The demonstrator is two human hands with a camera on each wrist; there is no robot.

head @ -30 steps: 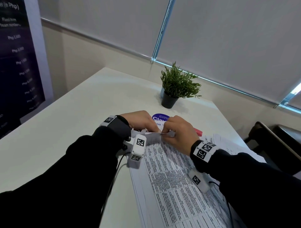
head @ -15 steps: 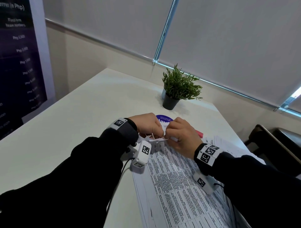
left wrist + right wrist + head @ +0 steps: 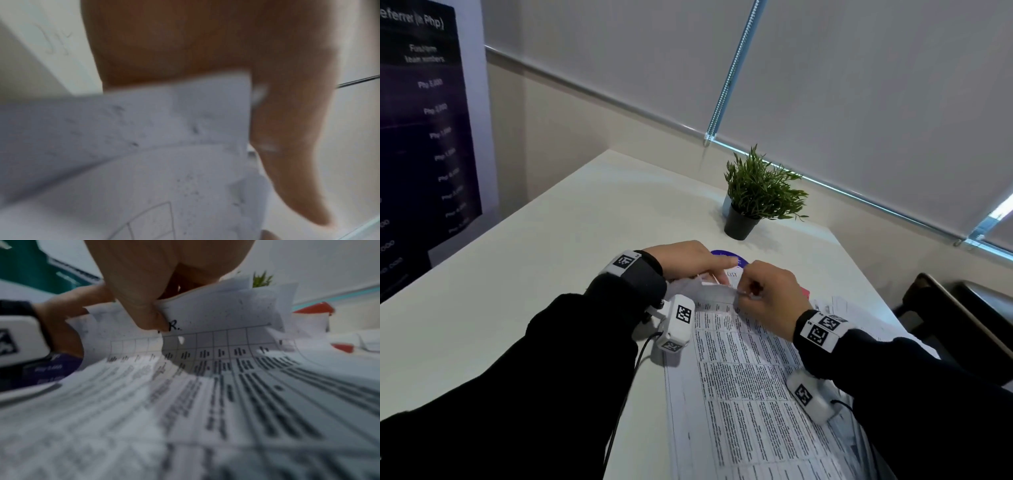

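"Which step are you on?"

"The far edge of the top sheet (image 3: 736, 373). I'm lifting it off the stack of papers (image 3: 837, 306), which lies on the table (image 3: 534, 274) in front of me. My right hand (image 3: 770, 294) pinches that edge between thumb and fingers, so it curls up off the pile."

"And the other hand?"

"My left hand (image 3: 685, 260) is at the left corner with the forefinger straight along the edge. That wrist view is blurred, so I cannot tell whether the thumb clamps from below."

"What does the next move need?"

"I think it needs a slow, even pull with both corners level. Otherwise the sheet may tear or drag the next one along."
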